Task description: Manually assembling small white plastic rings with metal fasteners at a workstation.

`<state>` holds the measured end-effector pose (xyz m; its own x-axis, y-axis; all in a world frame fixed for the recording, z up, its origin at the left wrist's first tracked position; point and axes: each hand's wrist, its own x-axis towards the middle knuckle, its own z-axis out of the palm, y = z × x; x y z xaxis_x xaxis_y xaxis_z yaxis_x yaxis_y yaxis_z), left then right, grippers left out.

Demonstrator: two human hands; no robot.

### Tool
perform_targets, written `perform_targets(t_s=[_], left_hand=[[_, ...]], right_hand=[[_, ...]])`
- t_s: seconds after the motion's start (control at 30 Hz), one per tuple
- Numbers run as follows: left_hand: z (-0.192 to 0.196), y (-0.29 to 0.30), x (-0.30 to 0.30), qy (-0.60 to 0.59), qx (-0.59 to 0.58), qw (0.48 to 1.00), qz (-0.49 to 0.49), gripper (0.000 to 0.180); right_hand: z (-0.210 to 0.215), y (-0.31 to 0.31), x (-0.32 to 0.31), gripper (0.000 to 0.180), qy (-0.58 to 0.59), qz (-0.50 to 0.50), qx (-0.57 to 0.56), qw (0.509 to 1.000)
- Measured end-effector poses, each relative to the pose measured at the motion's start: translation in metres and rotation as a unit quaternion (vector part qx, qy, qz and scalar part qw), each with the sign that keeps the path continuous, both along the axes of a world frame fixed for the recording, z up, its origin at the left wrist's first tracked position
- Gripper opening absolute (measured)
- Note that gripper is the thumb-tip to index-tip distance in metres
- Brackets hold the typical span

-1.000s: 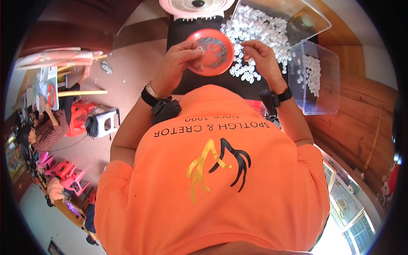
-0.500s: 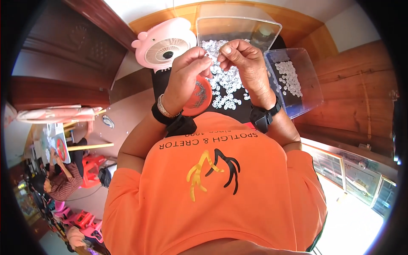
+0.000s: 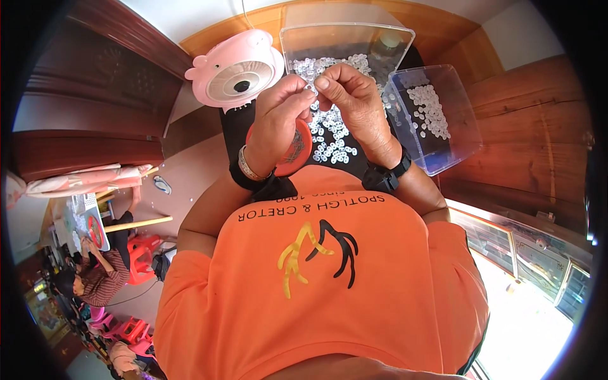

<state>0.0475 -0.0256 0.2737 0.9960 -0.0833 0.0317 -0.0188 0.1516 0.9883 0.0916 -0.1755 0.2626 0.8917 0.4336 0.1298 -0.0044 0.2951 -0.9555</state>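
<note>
- Head view: my left hand (image 3: pixel 278 120) pinches what looks like a small white piece (image 3: pixel 309 87), up over the black tabletop (image 3: pixel 237 130).
- Right alongside, my right hand (image 3: pixel 361 111) has thumb and forefinger pressed together; whether anything sits between them, I can't tell.
- So, one piece in work, I'd judge, and not yet finished!
- Below my left wrist, the orange bowl (image 3: pixel 308 142), partly hidden, holds thin grey bits (image 3: pixel 296 148), so supplies aren't used up.
- Plenty left, it seems: loose white pieces (image 3: pixel 332 152) spread beyond my hands, back into the big clear tub (image 3: pixel 345 35).
- Over right, the clear box (image 3: pixel 467 120) carries a smaller batch (image 3: pixel 430 111); possibly the done ones, but they're too small to check.
</note>
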Motion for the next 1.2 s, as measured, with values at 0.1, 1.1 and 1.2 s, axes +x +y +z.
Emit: perform_targets(t_s=[0.1, 1.1, 1.2], left_hand=[[-0.005, 0.0, -0.003, -0.041, 0.038, 0.998, 0.017, 0.017], [-0.04, 0.034, -0.027, 0.102, -0.049, 0.99, 0.082, 0.015], [-0.04, 0.033, -0.027, 0.113, -0.061, 0.989, 0.078, 0.015]], right_hand=[[0.002, 0.003, -0.005, 0.016, -0.022, -0.029, -0.053, 0.998], [-0.258, -0.027, 0.047, 0.01, -0.322, 0.071, -0.606, 0.724], [-0.253, -0.032, 0.05, 0.011, -0.299, 0.058, -0.569, 0.764]])
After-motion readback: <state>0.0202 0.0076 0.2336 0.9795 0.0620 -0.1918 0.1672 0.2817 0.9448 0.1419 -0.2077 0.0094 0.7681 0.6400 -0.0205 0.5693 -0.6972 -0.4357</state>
